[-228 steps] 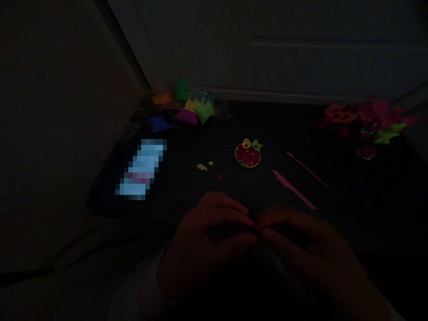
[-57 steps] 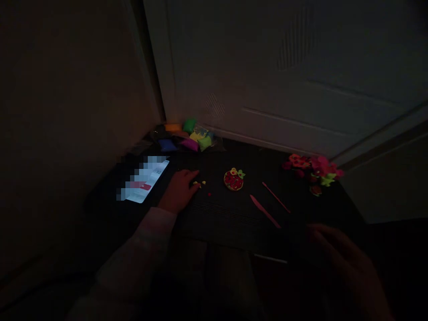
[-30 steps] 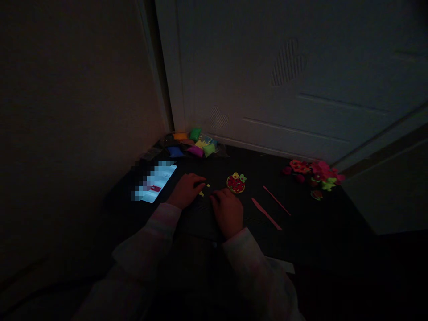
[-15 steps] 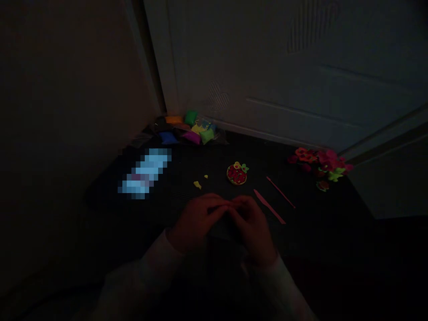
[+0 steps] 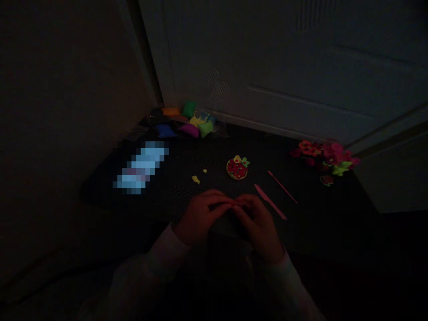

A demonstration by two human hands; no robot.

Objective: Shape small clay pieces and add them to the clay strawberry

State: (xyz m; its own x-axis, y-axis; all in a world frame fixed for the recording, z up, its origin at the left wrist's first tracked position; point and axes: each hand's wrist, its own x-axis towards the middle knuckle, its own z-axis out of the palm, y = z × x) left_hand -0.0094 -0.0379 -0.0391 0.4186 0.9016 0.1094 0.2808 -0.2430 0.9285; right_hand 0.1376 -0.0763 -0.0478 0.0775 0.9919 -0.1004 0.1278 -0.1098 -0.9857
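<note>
My left hand (image 5: pixel 202 216) and my right hand (image 5: pixel 259 223) meet above the near part of the dark table, with thumbs and fingertips pinched together. Between the fingertips is a small reddish piece of clay (image 5: pixel 233 203), mostly covered and dim. Just beyond the hands lies a round clay piece (image 5: pixel 236 170) with a yellow rim, red filling and small yellow and green flowers on top. Two yellow clay scraps (image 5: pixel 195 179) rest left of it. To the right are a pink plastic knife (image 5: pixel 270 202) and a thin pink modelling stick (image 5: pixel 282 187).
Several coloured clay packets (image 5: pixel 190 129) are heaped at the back left, against the wall. A blurred bright screen (image 5: pixel 142 168) lies on the left of the table (image 5: pixel 174 156). Pink, red and green clay flowers (image 5: pixel 329 156) sit at the right. A white panelled door (image 5: pixel 267 62) stands behind.
The view has shifted slightly, so the table's things appear a little higher. Both hands stay pinched together, their fingertips almost unmoved.
</note>
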